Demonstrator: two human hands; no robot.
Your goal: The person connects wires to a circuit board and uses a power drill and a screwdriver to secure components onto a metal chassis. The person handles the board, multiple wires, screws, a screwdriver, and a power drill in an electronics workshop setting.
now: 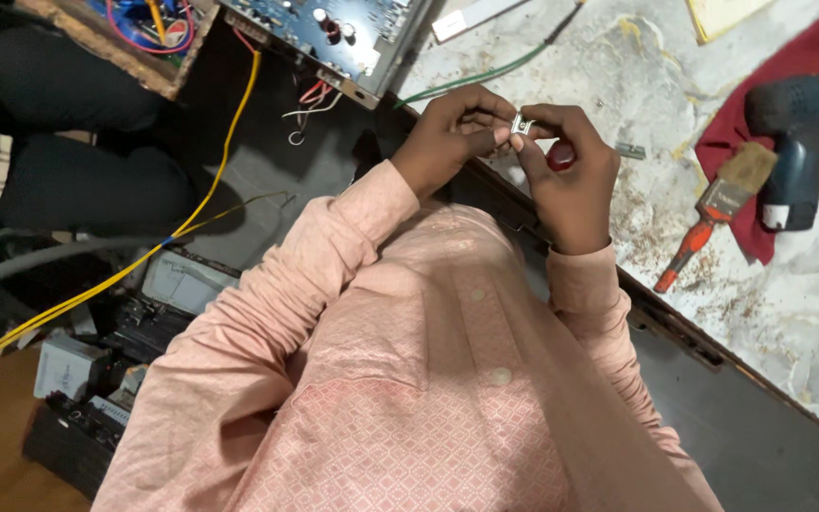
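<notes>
At the far left, yellow wires [203,194] run diagonally across the dark floor, past a stack of dark electronic units [97,379] at the lower left. Above them sits a blue circuit board in a metal chassis [338,33], with thin red and white leads dangling from its edge.

Next comes the person's left hand [447,137], its pink patterned sleeve [334,256] rising from below. The fingers are curled nearly closed, with thumb and forefinger pinching the left side of a small silvery metal part [521,123]. The part lies directly between the two hands, above the edge of the worktop, touching both — neither hand is nearer than the other. It is too small to read its long axis or which way it points with certainty; it seems to sit roughly level, spanning from one set of fingertips to the other.

The right hand [571,175] is likewise closed down to a pinch on the part's right side, and something small and red [561,156] is tucked in its palm.

Further right, on the mottled pale worktop [637,57], lie a second small grey metal piece [629,150], an orange-handled paintbrush [718,209], and a dark blue power drill [798,142] resting on a red cloth [741,133].
</notes>
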